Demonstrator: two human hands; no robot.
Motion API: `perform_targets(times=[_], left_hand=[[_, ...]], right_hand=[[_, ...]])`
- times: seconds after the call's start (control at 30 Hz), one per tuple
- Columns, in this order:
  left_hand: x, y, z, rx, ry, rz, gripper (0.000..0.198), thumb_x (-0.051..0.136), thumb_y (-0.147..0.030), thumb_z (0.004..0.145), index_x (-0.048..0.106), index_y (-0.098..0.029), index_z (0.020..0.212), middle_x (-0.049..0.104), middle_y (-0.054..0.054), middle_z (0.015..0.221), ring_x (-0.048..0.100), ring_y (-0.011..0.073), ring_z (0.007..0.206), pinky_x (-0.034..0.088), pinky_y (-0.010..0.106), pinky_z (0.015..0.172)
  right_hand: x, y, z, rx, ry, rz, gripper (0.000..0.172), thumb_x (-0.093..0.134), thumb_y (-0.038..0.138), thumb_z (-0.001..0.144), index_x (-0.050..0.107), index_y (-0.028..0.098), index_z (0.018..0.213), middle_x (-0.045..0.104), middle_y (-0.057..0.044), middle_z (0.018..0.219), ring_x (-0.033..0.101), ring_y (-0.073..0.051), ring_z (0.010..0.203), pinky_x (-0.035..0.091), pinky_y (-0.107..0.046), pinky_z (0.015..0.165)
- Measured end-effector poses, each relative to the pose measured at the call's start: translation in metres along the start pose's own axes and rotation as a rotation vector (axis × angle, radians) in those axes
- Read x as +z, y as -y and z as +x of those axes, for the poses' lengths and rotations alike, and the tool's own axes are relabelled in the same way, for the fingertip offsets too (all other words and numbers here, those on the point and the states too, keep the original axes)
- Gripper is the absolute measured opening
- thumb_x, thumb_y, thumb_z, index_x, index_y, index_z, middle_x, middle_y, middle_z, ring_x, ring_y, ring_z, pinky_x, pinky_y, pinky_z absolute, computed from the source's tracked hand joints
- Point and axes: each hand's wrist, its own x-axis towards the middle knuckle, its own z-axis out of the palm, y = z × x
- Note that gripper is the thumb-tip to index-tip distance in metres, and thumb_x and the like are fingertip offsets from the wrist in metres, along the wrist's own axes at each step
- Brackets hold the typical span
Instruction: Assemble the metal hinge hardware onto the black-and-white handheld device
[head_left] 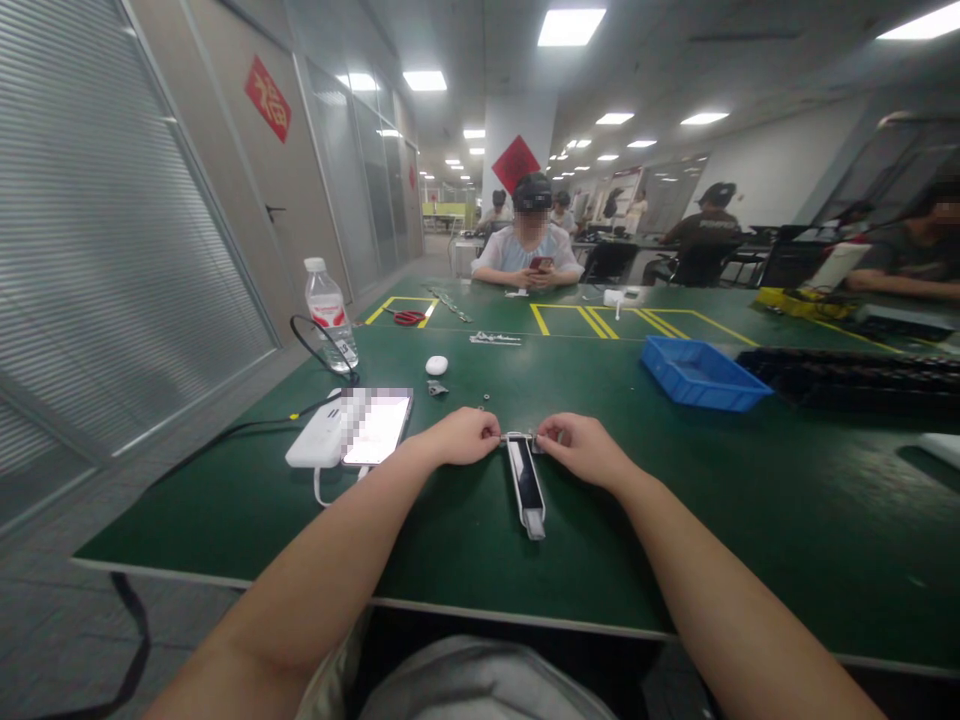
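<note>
A long, narrow device with a white rim and a dark face (527,482) lies on the green table between my hands. From its near end juts a pale, translucent piece (534,525). Across its far end runs a thin, light-coloured piece (517,435), too small to name. My left hand (471,437) pinches at the left end of this piece, fingertips together. At the opposite end the thumb and fingers of my right hand (576,445) are closed, with a small greyish bit showing below them. Exactly what sits inside each pinch is hidden by the fingers.
Left of my hands lie a white power bank (313,440) and a phone (381,425), with a water bottle (328,315) behind. Farther off are a white earphone case (436,366), red-handled scissors (409,318) and a blue tray (701,385). A person (529,245) sits opposite.
</note>
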Motion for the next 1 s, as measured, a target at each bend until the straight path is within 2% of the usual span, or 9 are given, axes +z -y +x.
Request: perform_targets(times=[0.73, 1.0], left_hand=[[-0.0007, -0.0016, -0.0004, -0.003, 0.009, 0.014, 0.019, 0.051, -0.023, 0.081, 0.067, -0.014, 0.087, 0.068, 0.005, 0.082, 0.059, 0.0149, 0.072, 0.042, 0.022, 0.063], [-0.0024, -0.0025, -0.0013, -0.017, 0.010, -0.008, 0.018, 0.052, -0.023, 0.081, 0.066, -0.014, 0.087, 0.067, 0.004, 0.082, 0.060, 0.0145, 0.073, 0.042, 0.021, 0.063]], right_hand=[[0.0003, 0.0004, 0.0002, -0.005, -0.016, 0.021, 0.008, 0.060, 0.021, 0.073, 0.062, 0.017, 0.080, 0.059, 0.000, 0.073, 0.049, -0.010, 0.059, 0.038, -0.023, 0.058], [-0.0014, 0.0021, -0.0003, 0.005, -0.004, 0.007, 0.011, 0.057, 0.022, 0.076, 0.064, 0.018, 0.083, 0.059, -0.001, 0.074, 0.048, -0.010, 0.058, 0.038, -0.023, 0.058]])
